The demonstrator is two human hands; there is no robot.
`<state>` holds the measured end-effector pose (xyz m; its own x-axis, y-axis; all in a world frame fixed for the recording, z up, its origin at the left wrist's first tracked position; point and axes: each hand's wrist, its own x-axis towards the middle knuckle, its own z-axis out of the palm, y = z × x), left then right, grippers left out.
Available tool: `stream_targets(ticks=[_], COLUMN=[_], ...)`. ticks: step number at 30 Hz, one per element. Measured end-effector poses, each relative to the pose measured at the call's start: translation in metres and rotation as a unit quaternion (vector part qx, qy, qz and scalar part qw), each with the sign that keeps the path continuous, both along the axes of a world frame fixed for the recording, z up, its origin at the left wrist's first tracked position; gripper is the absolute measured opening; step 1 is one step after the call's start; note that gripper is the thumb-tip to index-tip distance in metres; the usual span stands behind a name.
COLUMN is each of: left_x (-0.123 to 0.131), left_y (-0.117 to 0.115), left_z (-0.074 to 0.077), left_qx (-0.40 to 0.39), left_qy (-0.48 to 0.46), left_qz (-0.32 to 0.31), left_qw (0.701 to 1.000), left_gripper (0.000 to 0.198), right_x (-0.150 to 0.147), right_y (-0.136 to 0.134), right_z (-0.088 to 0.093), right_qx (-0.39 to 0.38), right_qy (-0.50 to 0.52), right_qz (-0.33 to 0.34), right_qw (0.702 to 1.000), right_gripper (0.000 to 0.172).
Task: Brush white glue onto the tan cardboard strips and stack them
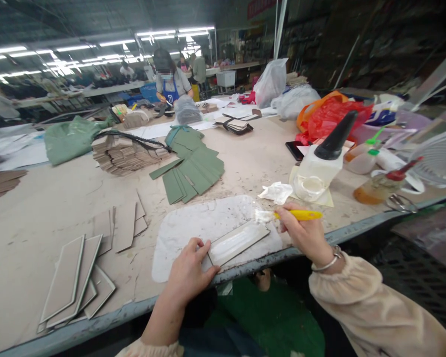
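A flat rectangular panel [238, 243] lies on a white sheet [174, 233] close to the table's front edge, with wet white streaks across its face. My left hand [193, 267] pinches the panel's left end between thumb and fingers. In my right hand [303, 233] is a brush with a yellow handle [306, 215]. Its white-coated bristles [263, 215] are just above the panel's far right corner; whether they touch it I cannot tell. Right behind that hand stands a white bottle with a black nozzle [319, 168], and crumpled white paper [276, 192] lies beside it.
Overlapping edged panels [67, 282] and loose beige pieces [125, 225] lie to the left. Green pieces [196, 173] are fanned out behind the sheet, near a beige stack [124, 153]. Amber-filled bottle [375, 191] and fan [438, 156] stand at right. A co-worker [171, 82] is across the table.
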<state>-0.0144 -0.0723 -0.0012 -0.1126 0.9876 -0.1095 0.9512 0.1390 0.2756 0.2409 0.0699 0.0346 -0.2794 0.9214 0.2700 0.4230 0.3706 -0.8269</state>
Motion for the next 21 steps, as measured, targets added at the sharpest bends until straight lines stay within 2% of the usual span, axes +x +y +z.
stream_targets(ticks=[2,4,6,8,12,16,21], left_x=[0.000,0.000,0.000,0.000,0.000,0.000,-0.001], left_y=[0.000,0.001,0.001,0.002,0.002,0.002,0.001], left_z=[0.000,0.001,0.001,0.001,0.000,-0.002,-0.003], left_qx=[0.000,-0.005,-0.011,-0.015,-0.017,-0.012,-0.004], left_qy=[0.001,0.003,0.003,0.003,0.002,-0.001,0.002], left_qz=[-0.004,-0.003,0.000,0.002,0.007,0.008,0.004], left_qw=[1.000,1.000,1.000,1.000,1.000,1.000,1.000], left_gripper=[0.054,0.052,0.052,0.052,0.051,0.051,0.052], right_x=[-0.004,-0.014,-0.026,-0.034,-0.030,-0.013,0.003], right_y=[0.000,-0.005,-0.011,-0.013,-0.004,0.015,0.030], right_z=[-0.003,-0.011,-0.020,-0.029,-0.037,-0.034,-0.027], right_qx=[-0.067,-0.131,-0.165,-0.173,-0.162,-0.134,-0.112], right_qy=[0.042,0.058,0.048,0.031,-0.002,-0.040,-0.076], right_qz=[0.015,0.066,0.119,0.142,0.114,0.064,0.017], right_qw=[0.997,0.988,0.978,0.974,0.980,0.988,0.991], right_gripper=[0.027,0.028,0.028,0.026,0.028,0.031,0.024])
